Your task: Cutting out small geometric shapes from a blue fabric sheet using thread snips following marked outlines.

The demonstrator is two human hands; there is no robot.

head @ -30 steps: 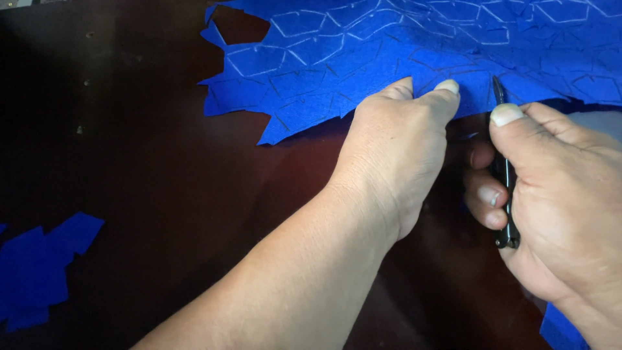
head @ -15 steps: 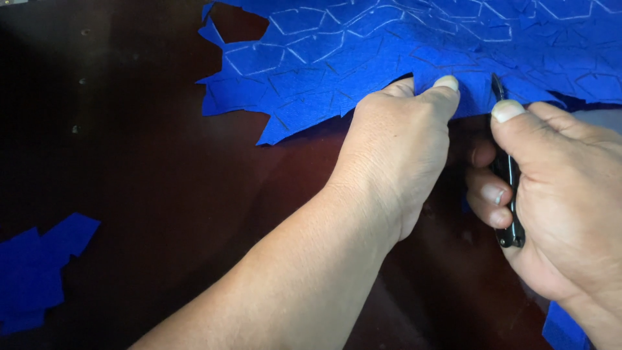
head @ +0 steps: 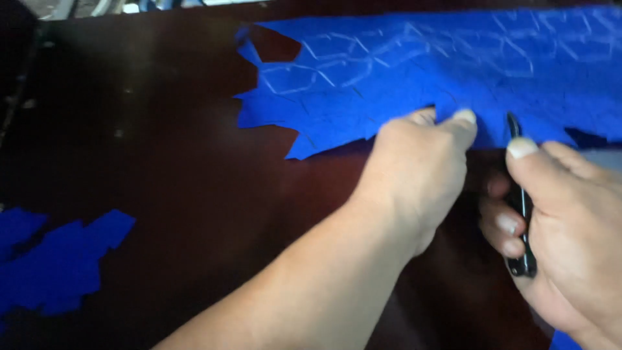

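A large blue sheet (head: 414,71) marked with pale outlines of angular shapes lies across the far side of a dark brown table (head: 162,162). Its near edge is jagged where shapes are cut out. My left hand (head: 418,172) presses its fingertips on the sheet's near edge. My right hand (head: 557,233) grips a thin black cutting tool (head: 520,194), its tip touching the blue sheet just right of my left fingers.
A pile of cut blue pieces (head: 55,262) lies at the near left of the table. A small blue scrap (head: 562,340) shows at the bottom right under my right hand. Pale objects line the table's far edge at top left.
The view has shifted slightly, so the sheet and the cut pieces sit lower and more to the right in the picture. Both hands keep their hold at the sheet's edge.
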